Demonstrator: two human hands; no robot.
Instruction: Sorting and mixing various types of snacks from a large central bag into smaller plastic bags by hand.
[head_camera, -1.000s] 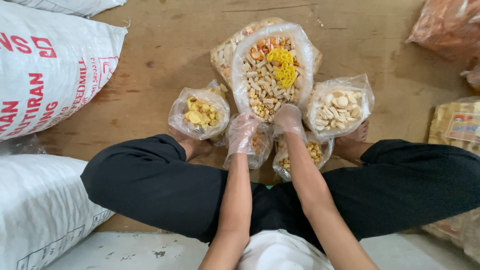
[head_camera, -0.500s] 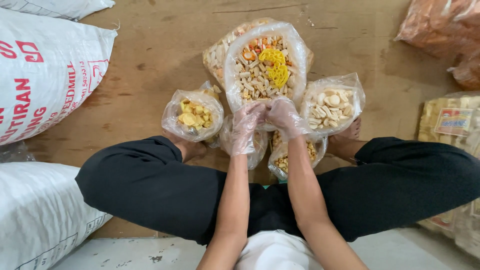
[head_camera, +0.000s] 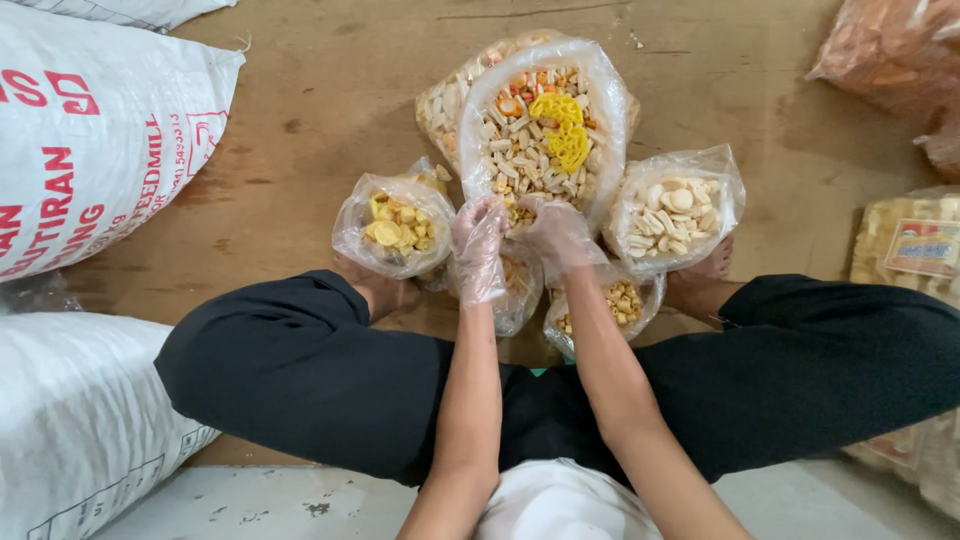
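Gloved hands at a bag of mixed crackers, head view.
At frame centre, the left hand (head_camera: 478, 250) and right hand (head_camera: 560, 236), in thin clear plastic gloves, pinched with their fingers the near rim of the large clear plastic bag of mixed crackers (head_camera: 540, 130) on the wooden floor (head_camera: 300, 130), between a small bag of yellow chips (head_camera: 393, 226) and a bag of pale round crackers (head_camera: 672, 210).

I'm counting five clear plastic bags of crackers: one big mixed bag (head_camera: 545, 125), one of yellow pieces (head_camera: 395, 225), one of pale rounds (head_camera: 675, 210), and two small ones (head_camera: 610, 305) by the hands. Two white woven sacks (head_camera: 90, 150) are sitting on the left. Two gloved hands (head_camera: 478, 245) are showing.
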